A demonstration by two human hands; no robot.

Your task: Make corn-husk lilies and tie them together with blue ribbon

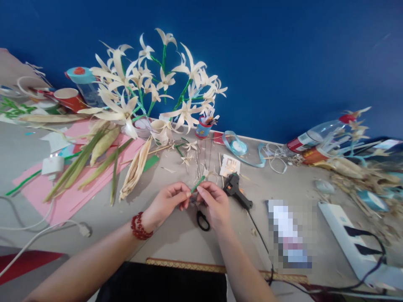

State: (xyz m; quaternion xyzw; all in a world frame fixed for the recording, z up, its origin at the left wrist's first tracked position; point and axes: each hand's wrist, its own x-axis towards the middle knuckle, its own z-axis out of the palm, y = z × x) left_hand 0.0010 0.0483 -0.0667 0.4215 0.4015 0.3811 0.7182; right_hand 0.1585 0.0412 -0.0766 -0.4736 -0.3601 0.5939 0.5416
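A short green stem (pixel 198 184) slants between my two hands above the middle of the table. The fingertips of my left hand (pixel 175 197), a red bead bracelet on its wrist, pinch the lower end. Close beside it, my right hand (pixel 213 199) has thumb and finger closed at the stem's upper part. Beneath the hands lies a pair of scissors, of which the black handle loop (pixel 203 221) shows; its blades are hidden. Just right of my right hand rests a black glue gun (pixel 236 191). Thin wires (pixel 205 155) lie beyond my fingers.
Bunches of white husk flowers (pixel 126 111) stand in cups at the back. On the left, husks (pixel 105 147) lie on pink paper (pixel 80 184). A blue ribbon roll (pixel 238 147), a blurred-out object (pixel 289 235), a power strip (pixel 343 235) and a tipped bottle (pixel 310 136) occupy the right.
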